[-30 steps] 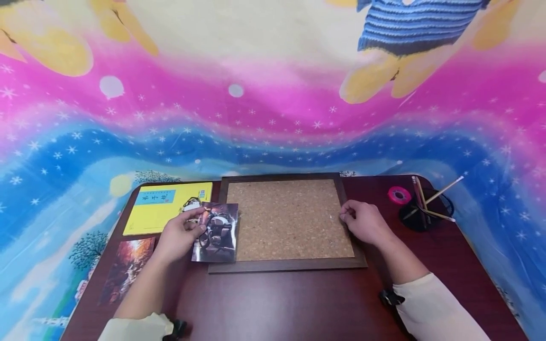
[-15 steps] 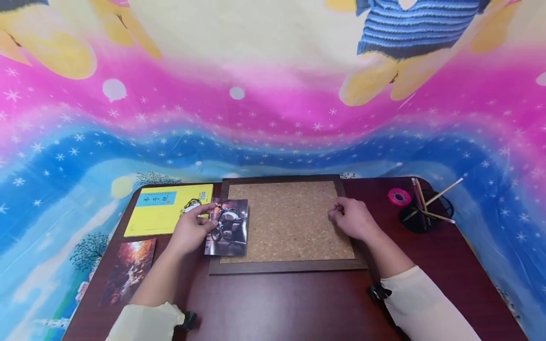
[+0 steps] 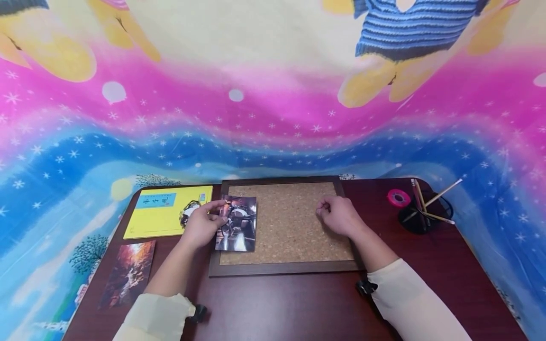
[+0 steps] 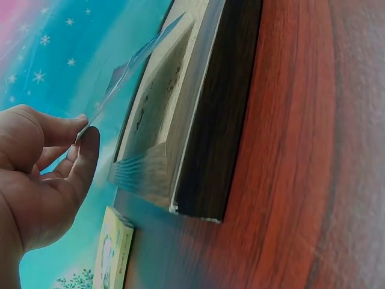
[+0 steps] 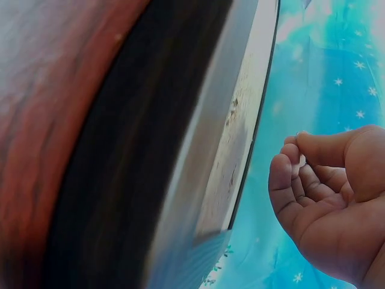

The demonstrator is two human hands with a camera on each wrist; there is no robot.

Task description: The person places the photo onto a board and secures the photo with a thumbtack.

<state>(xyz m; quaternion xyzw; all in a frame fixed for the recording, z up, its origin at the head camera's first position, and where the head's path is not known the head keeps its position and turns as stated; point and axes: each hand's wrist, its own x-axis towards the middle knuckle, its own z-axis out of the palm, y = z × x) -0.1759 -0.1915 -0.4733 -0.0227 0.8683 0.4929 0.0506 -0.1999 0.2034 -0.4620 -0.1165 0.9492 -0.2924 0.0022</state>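
Note:
My left hand pinches the left edge of a glossy photo print of a motorcycle, between thumb and fingers. In the left wrist view the print slants above the corkboard, apart from it. The cork surface sits in a dark wooden frame, flat on the table. Over its right half, my right hand has its fingers curled, thumb tip against the index finger. A small whitish pushpin-like piece shows between those fingers, mostly hidden by them.
A yellow book lies at the back left, with a second picture print in front of it. To the right stand a black pencil holder with several pencils and a pink tape roll. A printed cloth hangs behind the table.
My left hand has carried the motorcycle print rightward, from the board's left edge to over the cork. My right hand has moved left, in over the cork.

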